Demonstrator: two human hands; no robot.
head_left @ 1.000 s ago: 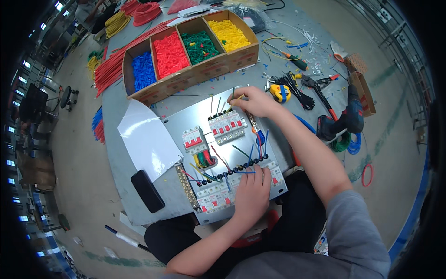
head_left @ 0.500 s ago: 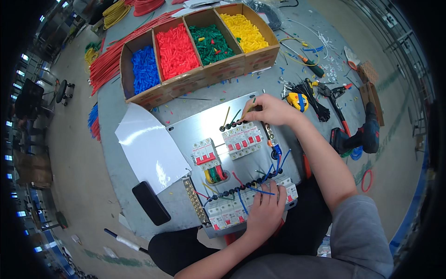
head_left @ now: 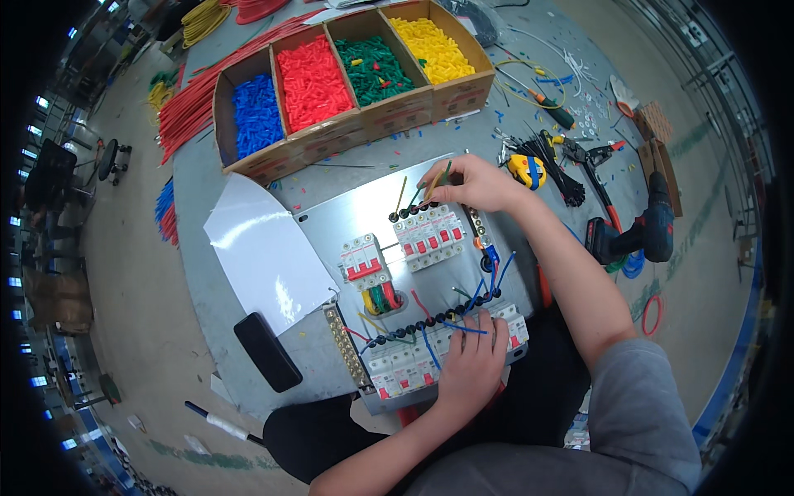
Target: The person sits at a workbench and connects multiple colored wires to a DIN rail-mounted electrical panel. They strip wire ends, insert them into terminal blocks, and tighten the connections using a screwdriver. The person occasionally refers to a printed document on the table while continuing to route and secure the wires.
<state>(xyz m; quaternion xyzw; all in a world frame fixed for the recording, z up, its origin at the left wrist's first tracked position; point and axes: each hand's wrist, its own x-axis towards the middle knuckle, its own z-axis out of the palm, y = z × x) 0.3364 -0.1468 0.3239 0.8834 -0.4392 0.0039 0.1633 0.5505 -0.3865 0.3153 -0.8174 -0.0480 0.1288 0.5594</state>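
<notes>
A metal mounting plate (head_left: pixel 331 221) lies in front of me with rows of white circuit breakers. My right hand (head_left: pixel 471 183) is at the upper row of breakers (head_left: pixel 430 238), thumb and fingers closed around a thin yellow wire (head_left: pixel 432 187) that rises from the black grommets there. Just beside it a green wire (head_left: pixel 448 169) shows by the fingers. My left hand (head_left: pixel 473 364) lies with fingers stretched over the lower breaker row (head_left: pixel 405 370), fingertips by a blue wire (head_left: pixel 465 329). A smaller breaker block (head_left: pixel 362 259) has thick yellow, green and red wires below it.
Behind the plate stands a cardboard box (head_left: pixel 331 132) of blue, red, green and yellow sleeves. White sheet (head_left: pixel 260 248) and black phone (head_left: pixel 268 352) lie at left. At right are a tape measure (head_left: pixel 527 171), black cable ties (head_left: pixel 562 178), pliers (head_left: pixel 591 169) and a cordless drill (head_left: pixel 641 230).
My right hand has shifted slightly up and left among the wires at the upper breakers. My left hand stays on the lower row. The whole view has tilted slightly.
</notes>
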